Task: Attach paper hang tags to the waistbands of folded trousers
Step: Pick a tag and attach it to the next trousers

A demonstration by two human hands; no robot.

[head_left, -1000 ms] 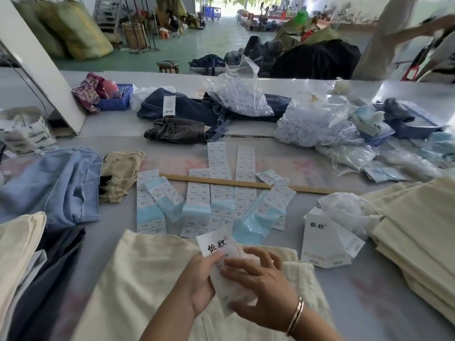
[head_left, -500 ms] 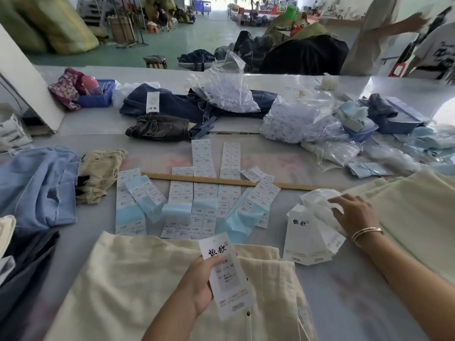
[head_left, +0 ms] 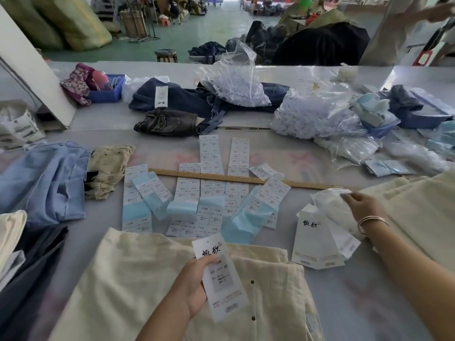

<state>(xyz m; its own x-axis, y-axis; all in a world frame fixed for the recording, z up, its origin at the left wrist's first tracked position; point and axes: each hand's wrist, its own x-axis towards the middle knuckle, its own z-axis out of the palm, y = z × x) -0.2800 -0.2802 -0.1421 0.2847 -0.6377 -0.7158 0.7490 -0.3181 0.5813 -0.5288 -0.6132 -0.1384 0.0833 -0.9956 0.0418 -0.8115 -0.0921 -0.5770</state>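
Left hand (head_left: 192, 286) pinching a hang tag (head_left: 221, 279) above cream trousers (head_left: 128, 279) cut off by the lower edge, bare tabletop (head_left: 364, 299) rightward, right hand (head_left: 364, 207) gripping a crumpled plastic bag (head_left: 330, 205), contents unclear.

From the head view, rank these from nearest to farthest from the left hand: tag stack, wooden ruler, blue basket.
Measured from the left hand, which holds a hang tag:
1. Tag stack, on the table to its right.
2. Wooden ruler, across the table's middle, beyond the sticker sheets.
3. Blue basket, far back on the left.
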